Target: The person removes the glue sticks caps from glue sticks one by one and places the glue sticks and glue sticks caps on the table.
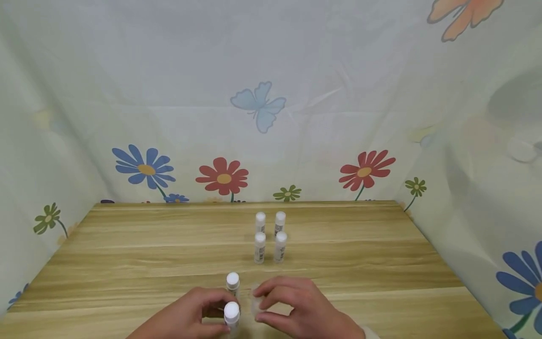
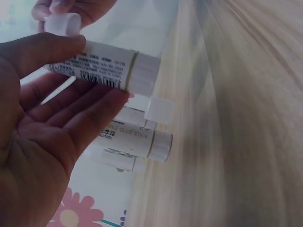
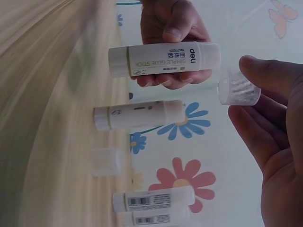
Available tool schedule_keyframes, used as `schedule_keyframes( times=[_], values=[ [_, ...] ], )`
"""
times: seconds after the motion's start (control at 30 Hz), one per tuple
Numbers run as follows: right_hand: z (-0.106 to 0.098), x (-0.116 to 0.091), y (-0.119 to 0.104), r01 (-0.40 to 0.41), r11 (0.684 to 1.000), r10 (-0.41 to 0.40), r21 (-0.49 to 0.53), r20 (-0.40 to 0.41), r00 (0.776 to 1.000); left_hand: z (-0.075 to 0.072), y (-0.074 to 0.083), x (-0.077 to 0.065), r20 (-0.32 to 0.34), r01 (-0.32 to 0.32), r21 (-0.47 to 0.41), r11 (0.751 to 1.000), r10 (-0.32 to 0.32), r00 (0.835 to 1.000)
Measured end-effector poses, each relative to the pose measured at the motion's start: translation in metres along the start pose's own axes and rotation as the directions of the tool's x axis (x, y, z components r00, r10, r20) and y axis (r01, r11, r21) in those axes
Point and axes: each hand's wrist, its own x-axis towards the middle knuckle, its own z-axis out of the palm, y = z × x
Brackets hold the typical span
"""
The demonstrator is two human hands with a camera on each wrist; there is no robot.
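At the front of the table my left hand (image 1: 192, 313) grips a white glue stick (image 3: 163, 59) between thumb and fingers. The stick stands upright, its narrower white top without a cap. Just to the right, thumb and fingertips of my right hand (image 1: 302, 306) pinch a ribbed translucent cap (image 3: 239, 87), held apart from the stick's top. Behind the gripped stick a second glue stick (image 1: 233, 281), also uncapped, stands on the table. Beside that one a loose translucent cap (image 3: 107, 161) rests on the wood; my right fingers partly cover it in the head view.
Farther back on the wooden table (image 1: 148, 254) several glue sticks (image 1: 259, 248) stand upright in two short rows. A pale cloth (image 1: 317, 155) printed with flowers and butterflies hangs behind the table and along both sides.
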Motion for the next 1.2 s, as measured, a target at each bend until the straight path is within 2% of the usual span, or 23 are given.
schedule_keyframes(
  times=[0.17,0.33,0.47,0.57,0.67,0.83,0.9,1.07,1.2],
  values=[
    [0.006,-0.006,0.007,-0.052,0.998,0.055,-0.044,0.063,0.997,-0.001,-0.005,0.003,-0.046,0.014,0.011,1.000,-0.014,0.999],
    [0.013,-0.010,0.014,-0.055,0.996,0.060,-0.063,0.074,0.995,-0.001,-0.010,0.002,-0.075,0.023,0.015,1.000,-0.021,0.997],
    [0.017,-0.013,0.018,-0.049,0.994,0.059,-0.094,0.101,0.993,0.000,-0.014,0.003,-0.087,-0.002,0.018,1.000,0.004,0.996],
    [0.020,-0.015,0.019,-0.080,0.991,0.096,-0.110,0.146,0.985,0.001,-0.015,0.003,-0.102,-0.012,0.011,1.000,0.013,0.995],
    [0.021,-0.016,0.019,-0.136,0.984,0.158,-0.115,0.208,0.965,0.003,-0.016,0.003,-0.119,-0.002,-0.001,1.000,0.002,0.993],
    [0.023,-0.018,0.019,-0.244,0.966,0.260,-0.087,0.329,0.908,0.004,-0.015,0.003,-0.131,0.016,0.000,1.000,-0.016,0.991],
    [0.024,-0.018,0.019,-0.264,0.961,0.276,-0.081,0.363,0.890,0.004,-0.014,0.004,-0.130,0.028,0.004,1.000,-0.027,0.991],
    [0.026,-0.018,0.019,-0.278,0.956,0.293,-0.095,0.402,0.868,0.004,-0.014,0.004,-0.129,0.059,0.002,0.998,-0.058,0.990],
    [0.027,-0.018,0.020,-0.282,0.953,0.303,-0.114,0.423,0.854,0.004,-0.016,0.003,-0.125,0.059,0.003,0.998,-0.058,0.990]
  ],
)
